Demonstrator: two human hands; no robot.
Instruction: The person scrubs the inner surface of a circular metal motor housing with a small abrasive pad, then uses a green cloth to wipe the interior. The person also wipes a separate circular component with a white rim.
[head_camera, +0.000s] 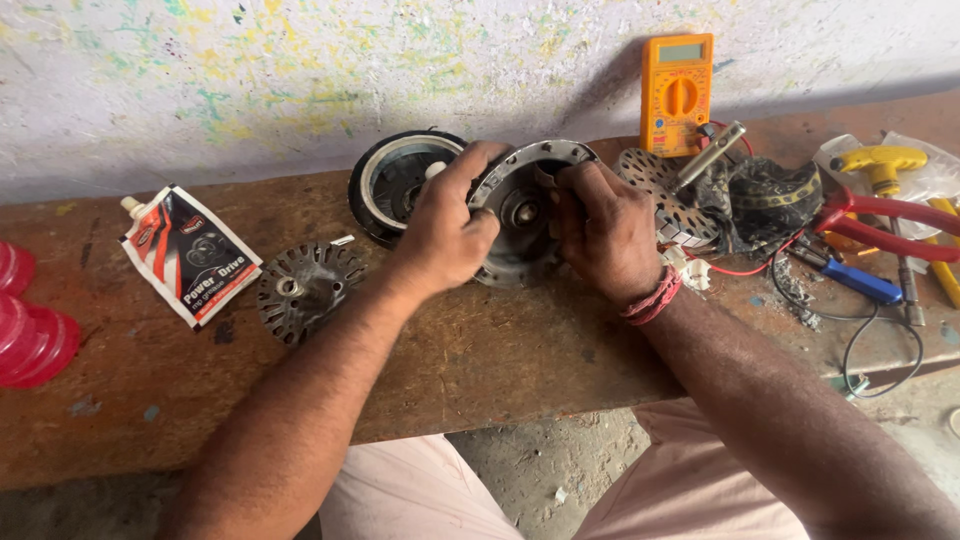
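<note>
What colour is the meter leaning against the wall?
Orange meter, with a grey screen; the head view shows it.

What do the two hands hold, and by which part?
Both hold a round metal housing tilted on the bench: left hand on its left rim, right hand on its right rim.

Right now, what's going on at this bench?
A person seated at a worn wooden bench holds a round metal motor housing tilted on edge with both hands. The left hand grips its left rim; the right hand has fingers at the top inner edge. A black ring-shaped part stands behind, a slotted metal disc lies to the left near a grease pouch. An orange multimeter leans against the wall, red-handled pliers to the right.
</note>
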